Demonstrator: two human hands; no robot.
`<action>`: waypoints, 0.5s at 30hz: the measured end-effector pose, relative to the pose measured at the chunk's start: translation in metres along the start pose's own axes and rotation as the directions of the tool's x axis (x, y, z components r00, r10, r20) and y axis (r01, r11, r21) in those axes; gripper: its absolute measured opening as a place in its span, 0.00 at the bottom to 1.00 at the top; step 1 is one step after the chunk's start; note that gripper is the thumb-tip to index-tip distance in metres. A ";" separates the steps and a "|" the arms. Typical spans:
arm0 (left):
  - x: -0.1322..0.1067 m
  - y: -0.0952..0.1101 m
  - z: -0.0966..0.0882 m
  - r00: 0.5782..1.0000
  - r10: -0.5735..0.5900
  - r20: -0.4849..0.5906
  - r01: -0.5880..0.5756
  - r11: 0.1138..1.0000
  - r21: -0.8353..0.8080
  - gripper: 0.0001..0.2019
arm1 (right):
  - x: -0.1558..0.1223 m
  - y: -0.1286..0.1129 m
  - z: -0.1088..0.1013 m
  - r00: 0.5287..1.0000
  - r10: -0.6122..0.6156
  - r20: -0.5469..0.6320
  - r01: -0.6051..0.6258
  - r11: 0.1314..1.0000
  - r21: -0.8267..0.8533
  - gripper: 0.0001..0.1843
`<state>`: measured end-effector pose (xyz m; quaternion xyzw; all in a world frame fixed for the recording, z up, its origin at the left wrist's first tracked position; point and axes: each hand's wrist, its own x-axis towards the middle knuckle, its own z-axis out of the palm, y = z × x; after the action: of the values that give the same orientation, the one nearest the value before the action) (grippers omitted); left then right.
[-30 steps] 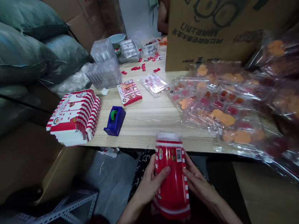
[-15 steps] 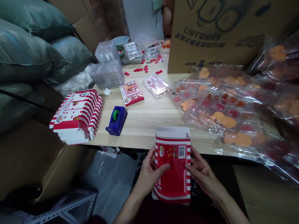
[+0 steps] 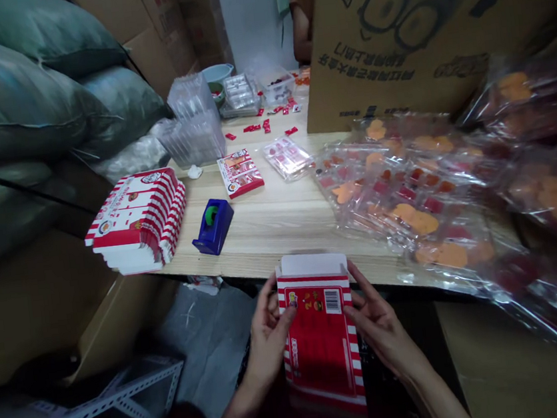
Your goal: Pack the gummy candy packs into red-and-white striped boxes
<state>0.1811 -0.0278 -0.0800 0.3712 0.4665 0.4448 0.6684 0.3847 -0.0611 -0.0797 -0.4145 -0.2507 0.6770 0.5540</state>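
A red cardboard box [image 3: 321,345] with white stripes along its sides and a barcode near the top is held between both hands at the table's front edge. Its white top flap [image 3: 314,265] stands up, away from me. My left hand [image 3: 267,331] grips the left side, thumb on the front face. On the right side, my right hand [image 3: 376,322] holds the box with its thumb near the striped edge. The fingers behind the box are partly hidden. A blue tape dispenser [image 3: 213,228] with a green core sits on the table beyond my left hand.
Flat striped boxes are stacked [image 3: 136,218] at the left. A filled box [image 3: 241,173] and a clear tray pack [image 3: 287,158] lie mid-table. Bagged orange pieces [image 3: 410,217] cover the right side. Behind them stands a large carton [image 3: 390,42]; a person's arm [image 3: 302,32] shows beside it.
The box has been lowered slightly and turned more upright in my hands, its sides squarer. Both hands have kept hold of it. The view has shifted slightly.
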 end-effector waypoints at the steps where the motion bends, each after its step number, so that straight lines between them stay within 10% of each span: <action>1: 0.005 0.004 -0.002 0.996 0.073 -0.049 -0.071 0.997 0.025 0.30 | 0.002 0.000 -0.001 1.000 0.002 0.020 -0.002 1.000 -0.019 0.46; 5: 0.024 0.019 -0.007 0.971 0.214 -0.108 -0.192 0.964 0.185 0.18 | 0.009 -0.007 -0.005 0.995 -0.018 0.096 0.031 0.990 -0.140 0.43; 15: 0.033 0.026 -0.027 0.989 0.092 0.119 -0.126 0.939 0.321 0.13 | 0.014 -0.021 -0.006 0.989 -0.109 0.096 0.136 0.926 -0.351 0.14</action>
<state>0.1545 0.0139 -0.0739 0.5245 0.4777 0.3779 0.5949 0.4001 -0.0425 -0.0704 -0.4659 -0.4153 0.5995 0.5011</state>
